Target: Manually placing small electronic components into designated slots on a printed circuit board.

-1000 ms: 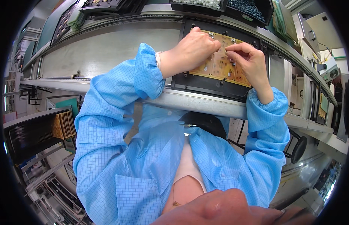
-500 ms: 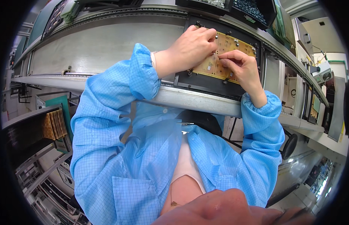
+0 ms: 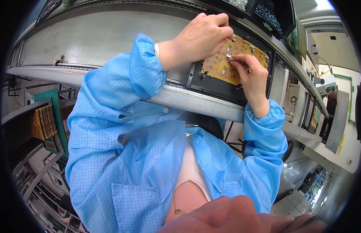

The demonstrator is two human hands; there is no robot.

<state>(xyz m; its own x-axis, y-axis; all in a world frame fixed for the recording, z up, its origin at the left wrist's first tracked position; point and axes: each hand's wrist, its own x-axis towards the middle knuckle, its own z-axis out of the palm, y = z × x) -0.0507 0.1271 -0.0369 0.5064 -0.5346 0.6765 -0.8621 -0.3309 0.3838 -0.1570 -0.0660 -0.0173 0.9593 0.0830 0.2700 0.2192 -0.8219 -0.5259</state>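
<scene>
A yellow-brown circuit board [image 3: 215,69] lies in a black carrier frame [image 3: 196,82] and bears several small parts. My right hand [image 3: 251,73] is low over the middle of the board, thumb and index finger pinched on a small white component [image 3: 229,56] at the board's surface. Whether that part is seated cannot be seen. Above the board's far left corner hovers my left hand [image 3: 205,39], its fingers closed and pressed together. Anything between those fingertips is hidden.
Beyond the frame stand a black bin [image 3: 291,25] of dark bluish parts and another holding white parts [image 3: 239,4]. A metal rail [image 3: 168,95] runs along the near edge. Brown boards [image 3: 42,122] stand in a rack at left.
My left hand has lifted off the board, up and away from my right hand. The right hand stays at the board's middle, where the white component now shows. The view has shifted slightly.
</scene>
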